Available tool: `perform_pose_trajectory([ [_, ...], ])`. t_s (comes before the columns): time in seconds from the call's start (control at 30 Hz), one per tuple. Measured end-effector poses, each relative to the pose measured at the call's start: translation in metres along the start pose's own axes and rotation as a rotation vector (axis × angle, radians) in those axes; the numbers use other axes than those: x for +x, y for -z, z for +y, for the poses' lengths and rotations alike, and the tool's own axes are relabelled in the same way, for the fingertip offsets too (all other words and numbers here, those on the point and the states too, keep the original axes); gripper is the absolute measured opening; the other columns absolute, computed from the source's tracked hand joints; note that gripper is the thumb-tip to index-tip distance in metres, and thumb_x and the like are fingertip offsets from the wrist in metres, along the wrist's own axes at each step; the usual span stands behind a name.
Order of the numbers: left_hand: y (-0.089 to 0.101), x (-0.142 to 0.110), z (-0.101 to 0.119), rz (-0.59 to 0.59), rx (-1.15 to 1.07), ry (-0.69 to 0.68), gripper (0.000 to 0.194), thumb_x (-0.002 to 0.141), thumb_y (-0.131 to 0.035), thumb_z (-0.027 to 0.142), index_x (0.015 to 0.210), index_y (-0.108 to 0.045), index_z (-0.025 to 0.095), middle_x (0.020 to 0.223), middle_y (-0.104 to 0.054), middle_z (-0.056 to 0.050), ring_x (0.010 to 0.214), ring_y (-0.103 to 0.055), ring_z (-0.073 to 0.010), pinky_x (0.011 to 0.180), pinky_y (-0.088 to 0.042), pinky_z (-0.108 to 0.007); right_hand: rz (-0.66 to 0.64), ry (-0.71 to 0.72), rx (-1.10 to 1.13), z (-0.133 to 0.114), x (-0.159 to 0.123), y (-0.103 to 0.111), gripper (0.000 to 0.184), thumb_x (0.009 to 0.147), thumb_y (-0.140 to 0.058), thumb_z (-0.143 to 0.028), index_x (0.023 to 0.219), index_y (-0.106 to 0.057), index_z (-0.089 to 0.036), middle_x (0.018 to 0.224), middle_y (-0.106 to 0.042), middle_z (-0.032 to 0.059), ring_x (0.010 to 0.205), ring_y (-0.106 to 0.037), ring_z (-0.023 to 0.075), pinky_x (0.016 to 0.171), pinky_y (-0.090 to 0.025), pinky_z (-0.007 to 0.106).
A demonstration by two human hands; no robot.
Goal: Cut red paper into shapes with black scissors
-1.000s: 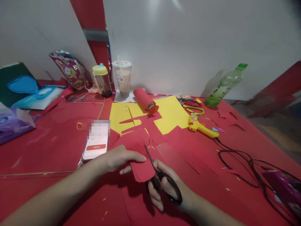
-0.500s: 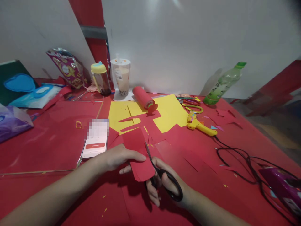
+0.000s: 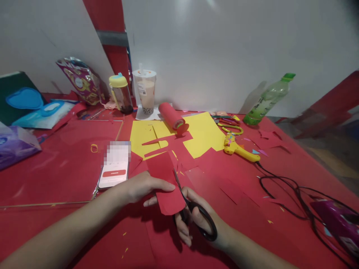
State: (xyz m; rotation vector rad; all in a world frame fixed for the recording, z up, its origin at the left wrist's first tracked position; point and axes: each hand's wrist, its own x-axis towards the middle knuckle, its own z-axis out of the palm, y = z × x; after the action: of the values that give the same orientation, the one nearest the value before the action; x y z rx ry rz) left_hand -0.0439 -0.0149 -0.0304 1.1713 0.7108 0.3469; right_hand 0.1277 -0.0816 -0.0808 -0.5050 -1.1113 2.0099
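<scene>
My left hand [image 3: 150,188] pinches a strip of red paper [image 3: 162,166], thumb on top and fingers beneath. The strip's near corners look rounded or clipped. Black-handled scissors [image 3: 206,220] are in my right hand [image 3: 199,209], thumb through one loop. Their blades lie along the right edge of the red paper, pointing away from me. Beyond the paper, a cut red piece with two long prongs [image 3: 157,144] rests on yellow paper [image 3: 203,132]. A red paper-covered roll [image 3: 170,116] lies on its side there.
A phone [image 3: 114,175] lies left of my hands. To the right are a yellow glue gun [image 3: 241,151] with a looping black cord [image 3: 294,183], and a green bottle [image 3: 269,99]. A bubble tea cup [image 3: 146,91] and a yellow-lidded bottle [image 3: 120,93] stand at the back.
Hands, paper and scissors keep almost the same pose. The near end of the paper is tilted very slightly differently; the whole view has shifted a little.
</scene>
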Motion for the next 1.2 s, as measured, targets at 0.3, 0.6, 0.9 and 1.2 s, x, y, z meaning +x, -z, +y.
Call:
perform_pose_trajectory([
  [0.3,-0.0022,-0.0006,0.0006,0.03,-0.018,-0.004,0.036,0.073,-0.049,0.025,0.039,-0.043,0.017,0.025,-0.03,0.007,0.025,-0.022,-0.005,0.038,-0.017,-0.026,0.02,-0.02,-0.019,-0.002,-0.0013,-0.002,0.043,0.077,-0.052,-0.059,0.081,-0.031,-0.022,0.054,-0.047,-0.009,0.038,-0.045,0.0038,0.038,-0.033,0.014],
  [0.6,-0.0019,-0.0003,0.0024,0.019,-0.001,0.023,0.038,0.071,-0.05,0.028,0.036,-0.041,0.017,0.025,-0.03,0.007,0.024,-0.022,-0.0042,0.037,-0.016,-0.026,0.025,-0.028,0.012,-0.0026,-0.0011,-0.0044,0.042,0.076,-0.054,-0.057,0.081,-0.031,-0.022,0.053,-0.046,-0.0099,0.037,-0.044,0.0031,0.04,-0.037,0.015],
  [0.9,-0.0007,-0.0003,0.0032,0.04,0.021,0.065,0.034,0.07,-0.05,0.029,0.038,-0.045,0.017,0.025,-0.031,0.006,0.023,-0.023,-0.0051,0.035,-0.016,-0.025,0.048,-0.047,0.004,-0.0042,-0.0001,-0.0048,0.044,0.074,-0.056,-0.057,0.079,-0.031,-0.022,0.052,-0.047,-0.0099,0.036,-0.043,0.0034,0.038,-0.037,0.015],
  [1.2,-0.0023,-0.0007,0.0044,0.059,0.023,0.061,0.035,0.069,-0.049,0.029,0.037,-0.044,0.017,0.024,-0.031,0.007,0.023,-0.022,-0.0049,0.035,-0.015,-0.025,0.08,-0.068,-0.013,-0.0061,-0.0008,-0.0059,0.045,0.073,-0.058,-0.058,0.078,-0.031,-0.023,0.049,-0.045,-0.011,0.033,-0.04,0.0039,0.037,-0.036,0.016],
])
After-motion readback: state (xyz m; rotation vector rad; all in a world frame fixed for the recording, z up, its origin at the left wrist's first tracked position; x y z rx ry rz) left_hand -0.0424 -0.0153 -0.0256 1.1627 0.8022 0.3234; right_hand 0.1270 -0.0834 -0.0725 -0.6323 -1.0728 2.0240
